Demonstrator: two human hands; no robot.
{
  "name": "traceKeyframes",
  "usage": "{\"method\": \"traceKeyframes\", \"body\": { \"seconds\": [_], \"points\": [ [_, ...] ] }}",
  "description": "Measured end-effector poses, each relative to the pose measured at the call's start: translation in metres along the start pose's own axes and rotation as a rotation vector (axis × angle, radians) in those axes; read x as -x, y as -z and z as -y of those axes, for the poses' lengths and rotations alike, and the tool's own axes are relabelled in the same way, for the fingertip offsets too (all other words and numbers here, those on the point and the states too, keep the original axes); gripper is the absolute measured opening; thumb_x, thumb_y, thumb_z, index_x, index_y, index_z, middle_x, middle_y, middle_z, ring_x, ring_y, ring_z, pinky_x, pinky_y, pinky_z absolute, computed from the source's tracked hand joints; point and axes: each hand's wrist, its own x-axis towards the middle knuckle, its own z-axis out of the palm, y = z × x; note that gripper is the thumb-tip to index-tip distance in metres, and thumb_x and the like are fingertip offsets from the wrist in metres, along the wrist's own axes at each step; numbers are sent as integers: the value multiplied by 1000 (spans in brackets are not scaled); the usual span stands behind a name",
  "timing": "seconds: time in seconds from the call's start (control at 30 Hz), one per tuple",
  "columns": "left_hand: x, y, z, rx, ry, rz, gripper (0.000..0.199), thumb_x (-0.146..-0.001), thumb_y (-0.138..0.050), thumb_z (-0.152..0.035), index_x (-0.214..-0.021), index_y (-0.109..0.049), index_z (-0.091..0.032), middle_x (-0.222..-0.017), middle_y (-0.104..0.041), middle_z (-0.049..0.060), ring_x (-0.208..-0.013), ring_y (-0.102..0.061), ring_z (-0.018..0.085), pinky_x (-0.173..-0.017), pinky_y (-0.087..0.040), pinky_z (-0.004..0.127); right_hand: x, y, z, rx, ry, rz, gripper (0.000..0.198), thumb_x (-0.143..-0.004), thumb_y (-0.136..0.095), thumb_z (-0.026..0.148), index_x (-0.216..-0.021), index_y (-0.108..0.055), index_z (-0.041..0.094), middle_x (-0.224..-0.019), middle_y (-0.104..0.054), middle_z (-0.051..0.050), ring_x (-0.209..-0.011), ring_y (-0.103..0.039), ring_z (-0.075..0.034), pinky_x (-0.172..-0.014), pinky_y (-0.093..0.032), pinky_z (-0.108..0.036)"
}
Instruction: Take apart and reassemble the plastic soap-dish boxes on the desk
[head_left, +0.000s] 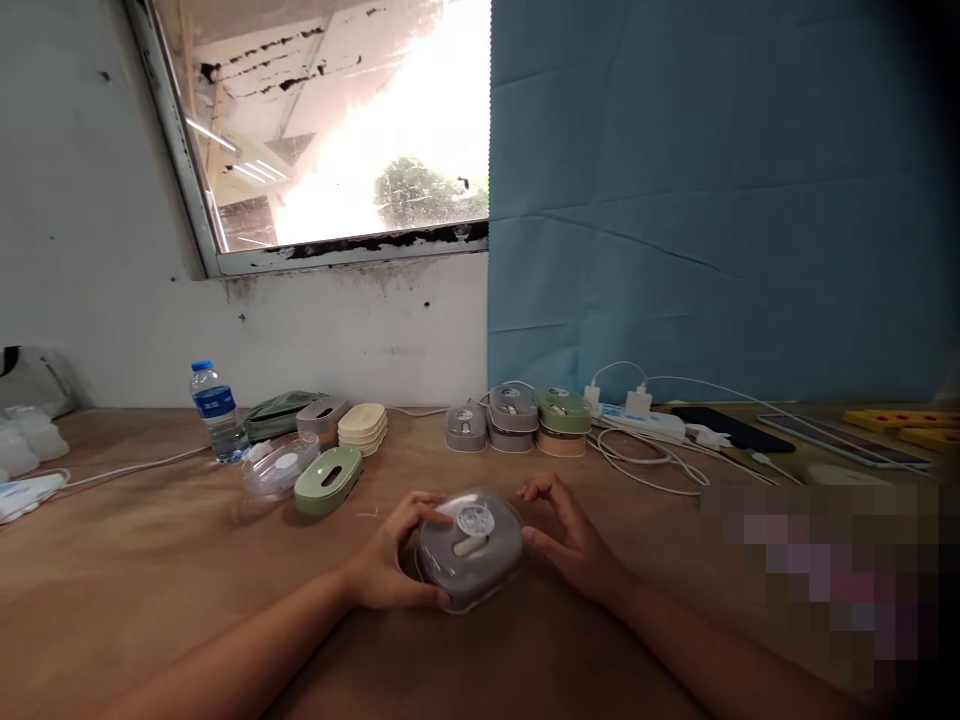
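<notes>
In front of me is a rounded grey plastic box (469, 578) with a clear cover. A round printed sticker (475, 520) is on its top, above an oval slot showing something pale. My left hand (394, 560) grips the box from the left, thumb along the near side and fingers over the far side. My right hand (566, 540) is at the box's right side with thumb and fingers apart. Its thumb tip is close to the edge; whether it touches I cannot tell.
Behind stand covered boxes (513, 418), some stacked. To the left are a green oval lid (328, 482), clear covers (282, 465), stacked cream pieces (363, 430) and a water bottle (217, 412). A power strip (645, 422), cables and a dark phone (731, 430) lie at the right.
</notes>
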Motion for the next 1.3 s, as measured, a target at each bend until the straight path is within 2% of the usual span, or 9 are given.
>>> {"method": "traceKeyframes", "body": {
  "seconds": [0.23, 0.43, 0.63, 0.8, 0.93, 1.0, 1.13, 1.2, 1.3],
  "points": [
    [-6, 4, -3, 97, 39, 133, 68, -39, -82, -30, -98, -49, -19, -111, -36, 6, -109, -39, 24, -96, -29, 38, -1, 3, 3, -181, -75, 439, 64, -71, -58, 44, -124, -32, 20, -127, -37, -11, -118, -35, -28, -98, -29, -41],
    [-6, 4, 7, 357, 131, 99, 58, -52, -74, -45, -94, -44, -19, -105, -47, 6, -100, -47, 21, -85, -36, 33, 2, 0, 2, -280, -178, 499, 91, -63, -68, 44, -133, -15, 18, -131, -35, -16, -121, -36, -27, -100, -27, -40],
    [-9, 2, 3, 231, 267, -183, 41, -80, -36, -57, -87, -42, -17, -82, -59, 5, -80, -56, 16, -75, -39, 28, 6, -1, -6, -293, -196, 461, 109, -52, -72, 51, -135, -8, 21, -140, -18, -15, -121, -35, -30, -100, -28, -43],
    [-10, 9, 12, -7, 423, -401, 38, -83, -31, -54, -100, -33, -20, -62, -56, -3, -58, -56, 15, -64, -41, 29, 7, 0, -9, -279, -176, 428, 111, -49, -72, 55, -135, -10, 22, -140, -17, -15, -120, -34, -31, -99, -29, -44],
    [-8, 17, 22, -205, 476, -447, 43, -79, -40, -51, -105, -37, -16, -90, -58, 8, -87, -56, 22, -83, -38, 36, 6, 2, -4, -267, -211, 455, 108, -49, -72, 55, -133, -15, 21, -139, -19, -16, -117, -39, -30, -97, -31, -43],
    [-5, 21, 23, -279, 452, -469, 49, -78, -43, -49, -113, -36, -15, -116, -47, 16, -112, -42, 26, -94, -29, 40, 5, 4, -2, -267, -220, 468, 107, -49, -73, 54, -133, -15, 21, -138, -19, -16, -116, -40, -29, -97, -32, -42],
    [6, 27, 15, -467, 282, -306, 62, -75, -52, -43, -128, -29, -18, -137, -26, 14, -128, -18, 29, -103, -17, 44, 6, 5, -2, -261, -196, 476, 107, -48, -74, 50, -132, -14, 20, -138, -19, -15, -119, -36, -29, -98, -31, -41],
    [11, 30, 9, -580, 148, -138, 43, -76, -53, -35, -116, -47, -22, -128, -40, 10, -125, -25, 28, -103, -18, 44, 6, 5, -4, -254, -174, 491, 107, -48, -74, 48, -132, -14, 20, -138, -19, -15, -118, -36, -30, -98, -30, -42],
    [14, 30, 3, -688, 84, -27, 19, -81, -45, -26, -86, -62, -22, -95, -59, 8, -101, -49, 24, -90, -36, 37, 6, 6, -4, -226, -130, 519, 107, -48, -74, 47, -133, -15, 19, -137, -21, -15, -118, -37, -30, -99, -28, -43]
  ]
}}
